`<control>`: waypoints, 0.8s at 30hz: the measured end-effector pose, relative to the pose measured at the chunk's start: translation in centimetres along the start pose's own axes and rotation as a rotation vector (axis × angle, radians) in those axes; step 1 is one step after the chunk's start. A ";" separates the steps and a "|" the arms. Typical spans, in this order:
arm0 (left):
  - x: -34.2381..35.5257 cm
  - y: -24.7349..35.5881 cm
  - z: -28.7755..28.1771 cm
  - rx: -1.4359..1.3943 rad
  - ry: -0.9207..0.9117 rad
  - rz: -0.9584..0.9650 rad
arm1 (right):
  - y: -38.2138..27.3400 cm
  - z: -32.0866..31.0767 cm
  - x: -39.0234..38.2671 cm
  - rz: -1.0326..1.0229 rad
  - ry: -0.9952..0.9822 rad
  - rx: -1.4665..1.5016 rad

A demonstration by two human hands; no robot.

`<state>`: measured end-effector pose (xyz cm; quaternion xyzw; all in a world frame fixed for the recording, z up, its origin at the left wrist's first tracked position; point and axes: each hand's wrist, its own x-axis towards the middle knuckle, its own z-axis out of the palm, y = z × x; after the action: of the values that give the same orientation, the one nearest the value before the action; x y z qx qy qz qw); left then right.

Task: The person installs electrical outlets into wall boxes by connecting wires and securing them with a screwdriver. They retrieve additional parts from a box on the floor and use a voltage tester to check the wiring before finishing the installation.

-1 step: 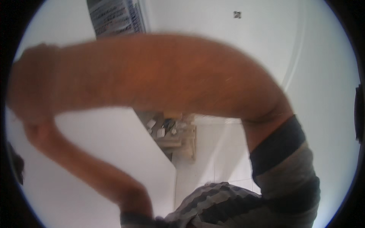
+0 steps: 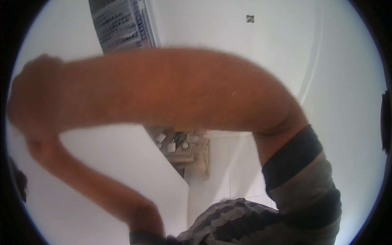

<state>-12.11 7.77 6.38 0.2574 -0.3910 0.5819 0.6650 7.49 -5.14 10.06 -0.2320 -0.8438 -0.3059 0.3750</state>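
My right forearm crosses the whole upper middle of the view, ending in my right hand at the far left, in front of a white wall panel. This hand looks curled closed, with its knuckles up; whatever it grips, if anything, is hidden. From the lower edge my left forearm rises to the left, and my left hand meets the right one from below. The left fingers are hidden behind the right hand and wrist.
Below stands a wooden table or pallet with small white and dark items on it, on a pale tiled floor. A printed dark panel is at the upper left. A small square wall box sits in the white wall at the top.
The right forearm and hand sit slightly lower in the view, and the background has shifted a little too. Both hands stay together at the far left.
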 end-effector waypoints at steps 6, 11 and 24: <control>0.8 -1.2 -4.0 -0.017 -0.050 -0.046 | 1.3 0.2 -0.2 0.090 -0.061 -0.154; 1.3 0.2 -5.3 0.060 -0.085 -0.066 | 1.6 -0.3 0.8 0.142 -0.083 -0.155; -10.8 -12.6 -0.2 0.580 0.113 0.000 | 1.6 -7.0 -11.6 0.275 0.056 0.000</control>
<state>0.06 -0.71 -1.16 0.4037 -0.1706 0.6829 0.5844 18.98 -10.68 5.35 -0.3371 -0.7932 -0.2580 0.4366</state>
